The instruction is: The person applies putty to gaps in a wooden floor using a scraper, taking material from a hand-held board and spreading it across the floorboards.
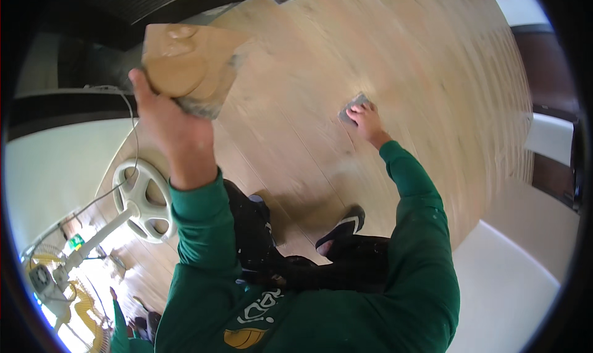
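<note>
The left hand [176, 130] clasps a board [207, 109] bearing tan paste [176, 76] — thumb at its edge — while the right hand [369, 119] curls closed over a flat gray tool [356, 99] at the plank floor [290, 75].

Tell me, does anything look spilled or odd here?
A whitish, cloudy patch shows on the wood-look floor, between the right hand and the right shoe; the planks around it look browner. It may be residue or just glare. The black trousers also look speckled with pale marks.
</note>
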`<move>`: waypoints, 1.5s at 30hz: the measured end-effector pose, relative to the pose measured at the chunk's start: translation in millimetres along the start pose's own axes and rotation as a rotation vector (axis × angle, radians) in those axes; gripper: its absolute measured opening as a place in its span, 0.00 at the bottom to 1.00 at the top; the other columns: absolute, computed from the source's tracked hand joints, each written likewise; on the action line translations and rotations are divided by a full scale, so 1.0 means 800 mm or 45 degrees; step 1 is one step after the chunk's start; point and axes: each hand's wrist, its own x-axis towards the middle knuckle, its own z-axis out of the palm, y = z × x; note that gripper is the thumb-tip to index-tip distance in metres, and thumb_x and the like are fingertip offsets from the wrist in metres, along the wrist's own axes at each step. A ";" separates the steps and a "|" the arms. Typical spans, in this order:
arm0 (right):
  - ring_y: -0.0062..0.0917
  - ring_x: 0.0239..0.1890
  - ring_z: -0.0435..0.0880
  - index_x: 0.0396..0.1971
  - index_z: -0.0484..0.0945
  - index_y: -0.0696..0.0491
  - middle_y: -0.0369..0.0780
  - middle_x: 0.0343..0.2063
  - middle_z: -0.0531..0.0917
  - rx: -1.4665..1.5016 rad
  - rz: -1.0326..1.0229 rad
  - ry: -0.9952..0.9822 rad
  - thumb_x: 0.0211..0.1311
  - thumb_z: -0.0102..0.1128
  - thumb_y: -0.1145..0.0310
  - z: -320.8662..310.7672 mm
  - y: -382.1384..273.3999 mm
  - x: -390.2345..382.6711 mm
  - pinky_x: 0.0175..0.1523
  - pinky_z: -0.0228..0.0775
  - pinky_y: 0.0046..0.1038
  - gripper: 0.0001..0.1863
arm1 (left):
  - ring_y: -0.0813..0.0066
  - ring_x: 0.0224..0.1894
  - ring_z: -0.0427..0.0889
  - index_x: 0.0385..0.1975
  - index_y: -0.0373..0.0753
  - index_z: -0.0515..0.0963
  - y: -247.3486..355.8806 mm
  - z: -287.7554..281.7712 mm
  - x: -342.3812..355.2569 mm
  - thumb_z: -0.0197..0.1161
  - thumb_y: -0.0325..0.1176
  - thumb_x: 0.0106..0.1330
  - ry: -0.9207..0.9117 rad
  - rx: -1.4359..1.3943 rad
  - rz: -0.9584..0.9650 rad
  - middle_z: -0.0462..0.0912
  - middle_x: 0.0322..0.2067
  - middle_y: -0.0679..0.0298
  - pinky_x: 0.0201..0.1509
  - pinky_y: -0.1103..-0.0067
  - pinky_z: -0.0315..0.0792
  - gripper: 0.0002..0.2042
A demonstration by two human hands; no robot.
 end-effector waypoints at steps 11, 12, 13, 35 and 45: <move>0.36 0.52 0.76 0.49 0.82 0.44 0.37 0.45 0.82 0.082 0.596 -0.078 0.52 0.63 0.72 0.016 -0.112 -0.217 0.59 0.65 0.44 0.21 | 0.58 0.62 0.74 0.64 0.33 0.66 -0.104 0.058 -0.010 0.39 0.49 0.80 -0.219 -0.114 -0.334 0.72 0.61 0.57 0.66 0.63 0.69 0.26; 0.36 0.52 0.76 0.49 0.82 0.45 0.38 0.44 0.82 0.125 0.670 -0.093 0.53 0.62 0.72 0.010 -0.121 -0.218 0.59 0.66 0.43 0.21 | 0.60 0.63 0.73 0.64 0.33 0.65 -0.109 0.056 -0.007 0.39 0.50 0.80 -0.253 -0.132 -0.331 0.72 0.62 0.57 0.67 0.64 0.68 0.27; 0.36 0.52 0.76 0.50 0.82 0.45 0.38 0.44 0.82 0.171 0.742 -0.100 0.53 0.62 0.73 0.002 -0.133 -0.210 0.58 0.66 0.42 0.21 | 0.61 0.63 0.72 0.65 0.33 0.64 -0.111 0.055 -0.002 0.39 0.52 0.80 -0.290 -0.149 -0.321 0.71 0.62 0.58 0.67 0.64 0.67 0.28; 0.46 0.38 0.85 0.31 0.83 0.56 0.50 0.37 0.85 0.295 0.904 0.370 0.62 0.56 0.63 0.045 -0.192 0.312 0.44 0.80 0.41 0.13 | 0.61 0.59 0.76 0.62 0.36 0.69 -0.011 -0.001 0.051 0.42 0.50 0.79 0.039 -0.077 -0.128 0.75 0.59 0.59 0.64 0.64 0.71 0.24; 0.29 0.31 0.81 0.36 0.81 0.59 0.43 0.30 0.83 1.602 0.628 0.742 0.67 0.55 0.71 -0.147 -0.163 0.185 0.36 0.68 0.28 0.08 | 0.65 0.55 0.80 0.60 0.34 0.71 -0.026 -0.014 0.064 0.46 0.51 0.78 -0.318 -0.042 -0.578 0.79 0.55 0.59 0.59 0.69 0.75 0.26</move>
